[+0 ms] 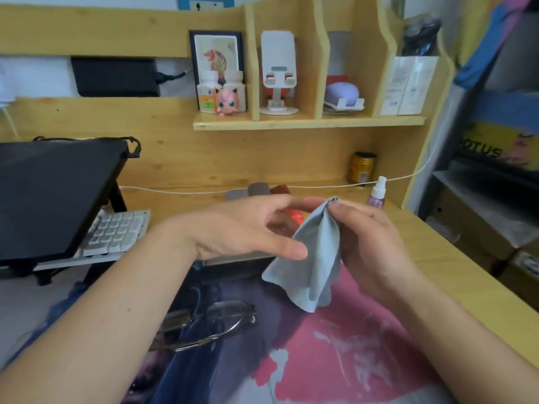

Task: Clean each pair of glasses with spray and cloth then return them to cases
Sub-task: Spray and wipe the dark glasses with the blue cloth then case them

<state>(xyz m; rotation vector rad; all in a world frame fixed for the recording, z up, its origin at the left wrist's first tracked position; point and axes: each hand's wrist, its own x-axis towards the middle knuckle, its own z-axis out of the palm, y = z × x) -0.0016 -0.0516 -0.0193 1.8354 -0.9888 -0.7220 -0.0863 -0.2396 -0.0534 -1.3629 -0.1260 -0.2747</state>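
A light blue-grey cleaning cloth hangs in the air above the desk mat. My right hand pinches its top corner. My left hand is beside it with fingers spread, fingertips touching the same top corner and thumb against the cloth's left edge. A pair of thin metal-framed glasses lies folded on the mat below my left forearm. A small pink spray bottle with a white cap stands at the back right of the desk. Glasses cases in grey and red lie behind my hands, partly hidden.
A printed desk mat covers the wooden desk. A black laptop on a stand and a white keyboard sit at left. A brown can and white cable run along the back. Shelves above hold small items.
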